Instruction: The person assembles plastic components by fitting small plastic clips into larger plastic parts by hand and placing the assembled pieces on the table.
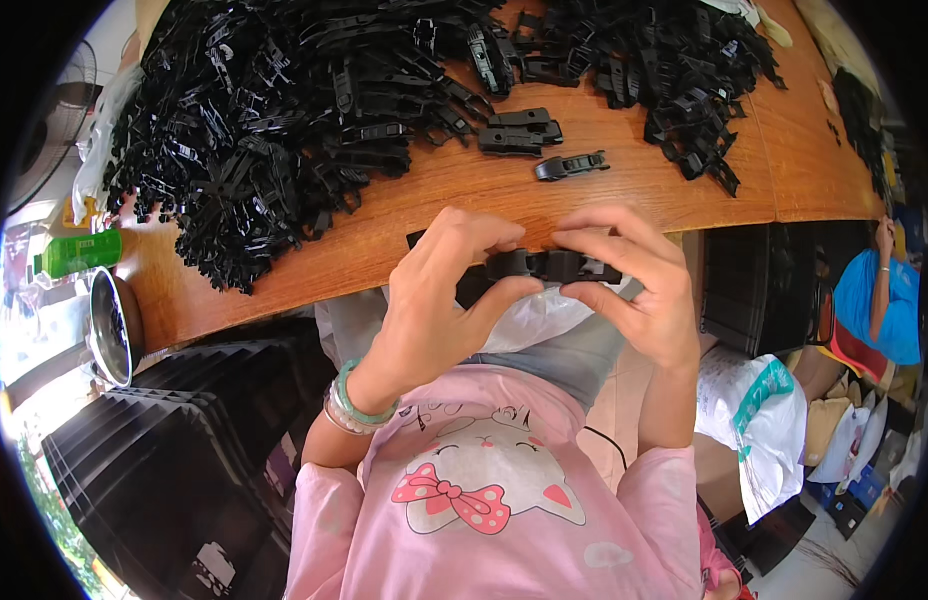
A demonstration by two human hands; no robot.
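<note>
My left hand (434, 295) and my right hand (644, 285) meet just in front of the table's near edge. Between their fingers and thumbs is a small black plastic part (534, 265), gripped from both ends; whether it is one piece or two joined pieces I cannot tell. Fingers cover its ends. On the table beyond my hands lies a single slim black plastic piece (571, 166). Behind it rest wider black plastic pieces (521, 132), close together. A large heap of black plastic parts (284, 130) spreads over the left and middle of the table.
A second heap (674, 80) of black parts covers the far right of the wooden table (384, 262). Left stand a green bottle (79, 254), a metal bowl (111, 325) and stacked black crates (184, 460). At right are a black crate (754, 285), a white bag (749, 420) and another person's blue-clothed body (874, 305).
</note>
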